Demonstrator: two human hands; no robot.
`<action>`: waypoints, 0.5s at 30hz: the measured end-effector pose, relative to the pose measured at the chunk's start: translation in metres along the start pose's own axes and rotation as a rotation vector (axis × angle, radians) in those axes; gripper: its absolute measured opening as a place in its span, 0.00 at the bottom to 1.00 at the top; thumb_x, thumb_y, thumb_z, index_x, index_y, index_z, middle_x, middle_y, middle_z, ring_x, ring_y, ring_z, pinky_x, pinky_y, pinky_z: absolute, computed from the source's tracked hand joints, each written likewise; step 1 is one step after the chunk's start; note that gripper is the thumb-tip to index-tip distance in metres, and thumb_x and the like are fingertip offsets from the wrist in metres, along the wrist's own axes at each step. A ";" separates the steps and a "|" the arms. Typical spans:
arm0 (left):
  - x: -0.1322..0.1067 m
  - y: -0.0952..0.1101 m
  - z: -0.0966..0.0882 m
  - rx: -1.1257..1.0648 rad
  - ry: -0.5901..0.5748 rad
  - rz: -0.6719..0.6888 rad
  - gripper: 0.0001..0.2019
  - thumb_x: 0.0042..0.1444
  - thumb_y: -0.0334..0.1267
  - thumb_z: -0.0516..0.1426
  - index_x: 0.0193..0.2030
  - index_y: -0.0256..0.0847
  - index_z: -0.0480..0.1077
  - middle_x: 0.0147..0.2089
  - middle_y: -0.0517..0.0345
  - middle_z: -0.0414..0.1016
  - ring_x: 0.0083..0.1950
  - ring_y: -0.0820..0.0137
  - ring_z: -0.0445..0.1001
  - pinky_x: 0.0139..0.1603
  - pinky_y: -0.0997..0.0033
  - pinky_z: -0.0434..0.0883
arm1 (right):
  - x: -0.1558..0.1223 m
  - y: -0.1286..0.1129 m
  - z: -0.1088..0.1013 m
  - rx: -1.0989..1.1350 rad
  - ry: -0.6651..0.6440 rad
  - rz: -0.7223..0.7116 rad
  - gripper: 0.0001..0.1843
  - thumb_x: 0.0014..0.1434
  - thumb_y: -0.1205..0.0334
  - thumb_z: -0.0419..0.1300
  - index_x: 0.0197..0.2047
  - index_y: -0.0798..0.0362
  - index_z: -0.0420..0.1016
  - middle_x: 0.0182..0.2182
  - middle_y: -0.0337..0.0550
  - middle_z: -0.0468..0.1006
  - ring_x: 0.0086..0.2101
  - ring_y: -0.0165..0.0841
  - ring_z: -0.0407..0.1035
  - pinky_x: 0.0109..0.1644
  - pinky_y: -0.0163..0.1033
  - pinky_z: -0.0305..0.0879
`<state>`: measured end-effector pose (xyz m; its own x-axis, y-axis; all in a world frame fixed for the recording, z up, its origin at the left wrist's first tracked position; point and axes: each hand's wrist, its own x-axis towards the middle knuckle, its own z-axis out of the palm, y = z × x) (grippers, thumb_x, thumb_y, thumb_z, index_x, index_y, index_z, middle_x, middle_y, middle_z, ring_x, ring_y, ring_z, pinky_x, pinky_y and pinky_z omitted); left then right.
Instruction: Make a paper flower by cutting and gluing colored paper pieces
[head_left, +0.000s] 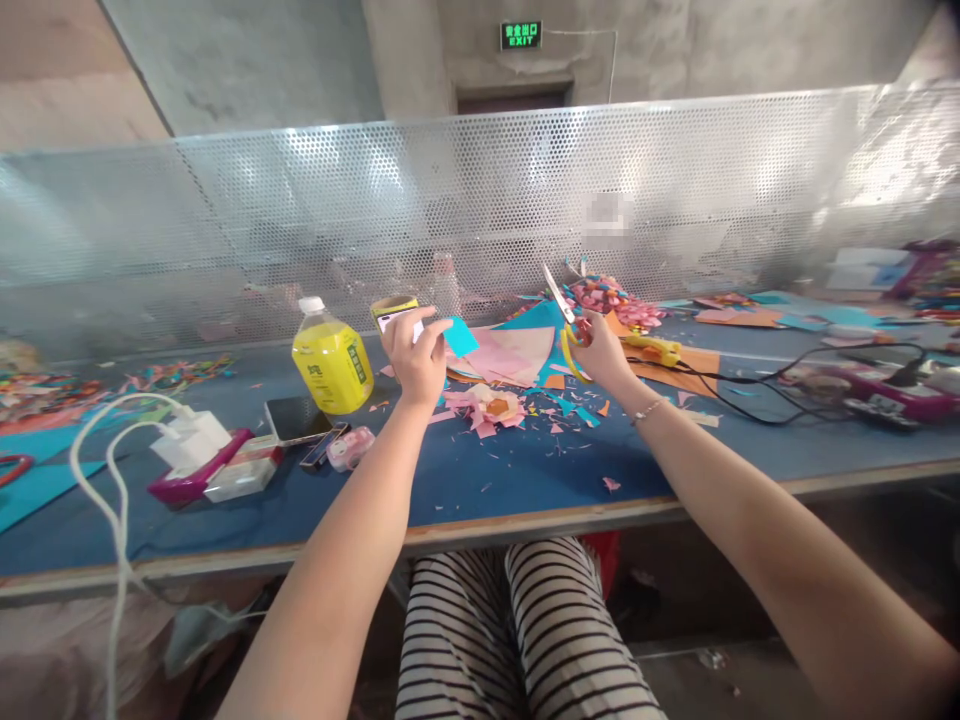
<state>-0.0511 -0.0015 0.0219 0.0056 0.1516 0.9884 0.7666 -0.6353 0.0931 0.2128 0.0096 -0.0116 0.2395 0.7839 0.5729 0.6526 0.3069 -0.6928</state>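
Note:
My left hand (415, 358) is raised over the blue table (480, 470), its fingers pinched on a small blue piece of paper (460, 336). My right hand (600, 350) grips yellow-handled scissors (564, 312), their blades pointing up and to the left, slightly parted. Between the hands lie pink and cream paper sheets (510, 352), a pink paper flower (491, 405) and several small paper scraps.
A yellow drink bottle (330, 362) stands left of my left hand, with a phone (295, 418), a white charger and cable (187, 435) and a pink tool beside it. A yellow glue gun (656, 348) with a black cord lies right. A perforated metal screen (480, 220) backs the table.

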 end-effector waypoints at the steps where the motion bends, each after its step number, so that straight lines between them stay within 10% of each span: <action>1: 0.000 0.001 0.000 -0.035 -0.010 0.022 0.08 0.53 0.29 0.51 0.34 0.44 0.69 0.41 0.55 0.70 0.47 0.67 0.67 0.51 0.60 0.60 | -0.001 0.000 0.002 0.028 0.001 -0.005 0.29 0.43 0.63 0.57 0.51 0.54 0.59 0.32 0.42 0.72 0.33 0.34 0.66 0.39 0.39 0.62; 8: -0.001 0.016 0.009 -0.250 0.041 -0.265 0.06 0.55 0.36 0.50 0.38 0.40 0.66 0.35 0.56 0.71 0.37 0.71 0.70 0.39 0.71 0.67 | -0.008 0.004 0.017 0.307 -0.133 -0.062 0.21 0.49 0.51 0.55 0.45 0.51 0.58 0.25 0.35 0.63 0.25 0.28 0.61 0.30 0.36 0.61; 15: -0.003 0.004 0.021 -0.558 0.133 -0.713 0.09 0.50 0.42 0.55 0.28 0.39 0.65 0.26 0.61 0.68 0.29 0.76 0.68 0.30 0.76 0.64 | -0.015 -0.004 0.020 0.542 -0.186 -0.148 0.20 0.52 0.47 0.52 0.45 0.47 0.54 0.32 0.38 0.64 0.36 0.31 0.64 0.44 0.42 0.62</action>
<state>-0.0350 0.0114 0.0168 -0.4508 0.5822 0.6766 0.1377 -0.7036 0.6972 0.1922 0.0070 -0.0261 0.0116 0.7780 0.6282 0.1978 0.6140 -0.7641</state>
